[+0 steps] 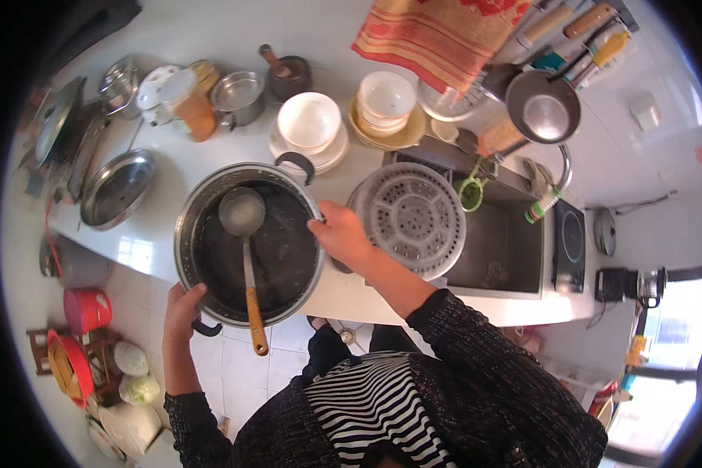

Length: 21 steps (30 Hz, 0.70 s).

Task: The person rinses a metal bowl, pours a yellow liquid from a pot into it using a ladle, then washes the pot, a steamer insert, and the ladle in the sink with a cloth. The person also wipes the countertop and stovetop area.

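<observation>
My left hand [182, 311] grips the rim of a large two-handled metal pot [186, 240] at its near left, beside one black handle. On the pot's right side, my right hand [344, 235] holds the rim with the thumb on top. A ladle [249, 275] with a metal bowl and wooden handle lies in the pot, its handle sticking out over the near rim. The pot's inside looks dark; whether liquid stands in it I cannot tell. Just right of my right hand is a round perforated metal steamer tray [415, 219], overlapping the sink's left side.
Behind the pot stand white bowls [309, 121] on plates and more bowls [387, 96] in a yellow basin. A metal basin [119, 190] lies left on the white counter [164, 228]. At right are the sink [491, 240], a green strainer [471, 194] and a faucet [566, 169].
</observation>
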Tool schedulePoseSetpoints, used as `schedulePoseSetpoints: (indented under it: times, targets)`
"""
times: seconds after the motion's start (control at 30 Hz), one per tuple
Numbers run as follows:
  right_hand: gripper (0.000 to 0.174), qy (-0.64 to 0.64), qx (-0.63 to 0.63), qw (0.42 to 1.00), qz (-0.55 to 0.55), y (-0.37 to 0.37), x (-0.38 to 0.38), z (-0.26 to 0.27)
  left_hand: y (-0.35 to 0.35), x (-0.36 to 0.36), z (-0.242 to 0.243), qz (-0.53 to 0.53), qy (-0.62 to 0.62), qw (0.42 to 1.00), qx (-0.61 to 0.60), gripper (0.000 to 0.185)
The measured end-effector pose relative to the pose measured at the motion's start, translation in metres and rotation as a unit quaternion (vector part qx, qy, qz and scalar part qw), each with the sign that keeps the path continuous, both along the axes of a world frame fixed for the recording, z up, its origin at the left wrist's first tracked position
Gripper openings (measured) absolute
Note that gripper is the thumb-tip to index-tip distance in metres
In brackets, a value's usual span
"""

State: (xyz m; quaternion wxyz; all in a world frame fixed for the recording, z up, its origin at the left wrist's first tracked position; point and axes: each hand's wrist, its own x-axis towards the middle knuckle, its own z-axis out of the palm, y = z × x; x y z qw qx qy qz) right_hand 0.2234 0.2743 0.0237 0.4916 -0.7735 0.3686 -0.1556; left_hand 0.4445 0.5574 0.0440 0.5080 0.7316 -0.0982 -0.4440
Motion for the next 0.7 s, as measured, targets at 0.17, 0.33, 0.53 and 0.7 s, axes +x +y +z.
schedulePoseSetpoints:
  times: [0.17, 0.33, 0.53, 0.7]
  targets:
    - [0.021, 0.007, -0.019, 1.0, -0.002, 0.0, 0.008, 0.003, 0.001, 0.017, -0.017, 0.02, -0.006, 1.0, 0.011, 0.028]
    - [0.025, 0.022, 0.003, 1.0, 0.005, 0.002, 0.004, 0.009, 0.01, 0.032, -0.031, 0.056, 0.013, 0.998, 0.028, 0.024]
    - [0.023, -0.075, -0.157, 0.984, -0.036, 0.026, -0.058, 0.022, 0.034, 0.035, -0.055, 0.124, 0.036, 0.991, -0.047, 0.042]
    - [0.02, -0.005, -0.35, 0.936, -0.031, 0.008, -0.211, 0.0, 0.108, 0.026, -0.124, 0.314, 0.046, 0.948, -0.036, 0.039]
